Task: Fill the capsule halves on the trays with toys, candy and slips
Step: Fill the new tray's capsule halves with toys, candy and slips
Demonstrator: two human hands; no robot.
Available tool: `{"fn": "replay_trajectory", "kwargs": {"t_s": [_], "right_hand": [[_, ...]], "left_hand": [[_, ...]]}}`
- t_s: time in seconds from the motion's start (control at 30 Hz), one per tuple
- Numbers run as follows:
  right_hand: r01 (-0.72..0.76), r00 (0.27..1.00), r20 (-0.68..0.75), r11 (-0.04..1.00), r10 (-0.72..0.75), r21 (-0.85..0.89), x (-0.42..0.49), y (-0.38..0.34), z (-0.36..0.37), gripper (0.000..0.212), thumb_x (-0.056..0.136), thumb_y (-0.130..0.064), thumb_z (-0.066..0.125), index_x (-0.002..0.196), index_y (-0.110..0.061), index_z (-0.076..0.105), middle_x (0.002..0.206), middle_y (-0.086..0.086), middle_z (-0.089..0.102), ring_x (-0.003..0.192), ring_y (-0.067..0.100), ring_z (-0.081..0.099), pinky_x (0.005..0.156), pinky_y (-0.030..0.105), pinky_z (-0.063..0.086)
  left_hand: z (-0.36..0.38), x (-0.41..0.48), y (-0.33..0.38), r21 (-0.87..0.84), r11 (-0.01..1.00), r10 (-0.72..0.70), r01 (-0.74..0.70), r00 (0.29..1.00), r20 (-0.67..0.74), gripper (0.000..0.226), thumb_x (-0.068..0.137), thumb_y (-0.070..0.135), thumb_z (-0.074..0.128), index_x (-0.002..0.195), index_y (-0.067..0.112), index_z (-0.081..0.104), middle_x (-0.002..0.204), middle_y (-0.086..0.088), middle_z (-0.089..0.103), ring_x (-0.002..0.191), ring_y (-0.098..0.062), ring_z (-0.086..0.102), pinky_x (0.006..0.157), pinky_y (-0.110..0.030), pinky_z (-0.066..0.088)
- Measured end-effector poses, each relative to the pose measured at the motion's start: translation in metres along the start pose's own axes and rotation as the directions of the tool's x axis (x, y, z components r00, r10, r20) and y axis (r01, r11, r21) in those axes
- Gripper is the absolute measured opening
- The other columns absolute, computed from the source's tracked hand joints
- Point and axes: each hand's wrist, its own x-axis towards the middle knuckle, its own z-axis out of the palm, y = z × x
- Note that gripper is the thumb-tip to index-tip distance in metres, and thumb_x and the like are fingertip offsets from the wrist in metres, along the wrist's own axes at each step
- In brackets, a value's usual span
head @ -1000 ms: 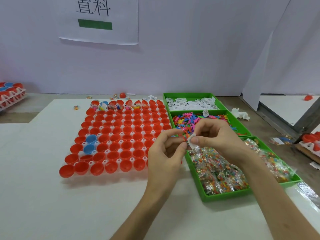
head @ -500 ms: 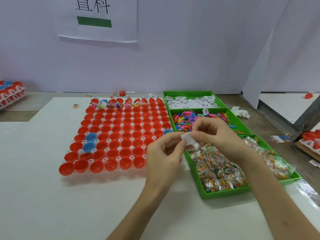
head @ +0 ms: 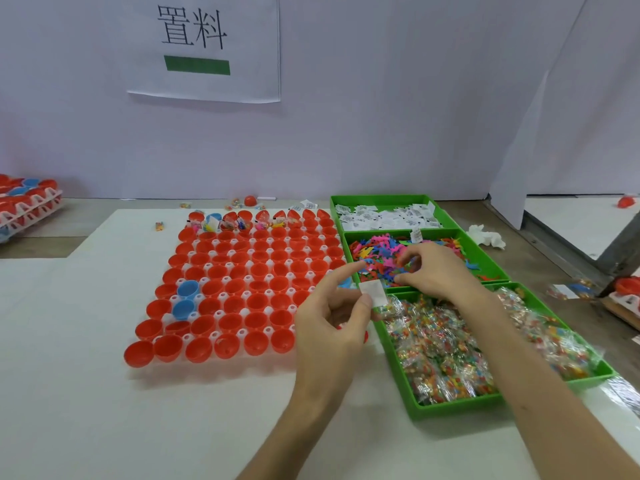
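Visibly plain white square slip [head: 373,293], left hand [head: 332,327]

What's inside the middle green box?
Lots of tiny colourful plastic toys fill the middle green box, with one white paper slip lying on top at the back. The right hand is in there and covers some toys, and the pile hides the bottom.

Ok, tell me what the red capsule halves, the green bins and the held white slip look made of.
Capsule halves: hard glossy red plastic, going by bright highlights on smooth moulded cups. Green bins: rigid plastic, satin finish, with even colour and straight moulded walls. White slip: probably thin matte paper; flat and opaque, though a small sachet cannot be ruled out.
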Motion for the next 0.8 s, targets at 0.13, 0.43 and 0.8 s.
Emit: {"fn": "replay_trajectory", "kwargs": {"t_s": [0.13,0.43,0.8], "right_hand": [[0.040,0.996,-0.076,0.998,-0.036,0.051,-0.005,0.006,-0.003,0.027,0.084,-0.035,0.079,0.108,-0.026,0.072,0.099,-0.004,0.066,0.086,0.013,0.057,0.078,0.028,0.042],[0.091,0.960,-0.280,0.972,-0.028,0.215,-0.010,0.006,-0.010,0.016,0.092,-0.011,0.068,0.097,-0.022,0.079,0.075,-0.017,0.062,0.065,-0.005,0.053,0.053,0.005,0.032],[0.162,0.972,-0.226,0.868,-0.059,0.470,-0.017,-0.002,-0.015,0.016,0.092,-0.010,0.065,0.079,-0.020,0.069,0.071,-0.006,0.072,0.070,0.010,0.069,0.068,0.021,0.052]], "left_hand": [[-0.002,0.000,0.002,-0.029,0.999,0.040,-0.041,0.999,-0.020,0.031,0.091,0.000,0.062,0.112,0.022,0.064,0.071,-0.008,0.066,0.063,-0.022,0.068,0.059,-0.031,0.057],[-0.003,0.001,0.003,-0.091,0.995,0.031,-0.034,0.999,-0.029,0.031,0.090,-0.008,0.059,0.108,0.015,0.051,0.067,-0.015,0.056,0.060,-0.032,0.064,0.056,-0.033,0.054],[-0.005,0.004,0.002,-0.088,0.996,-0.008,0.006,1.000,-0.024,0.032,0.092,-0.012,0.058,0.114,0.011,0.052,0.067,-0.010,0.064,0.062,-0.028,0.069,0.063,-0.032,0.057]]}}
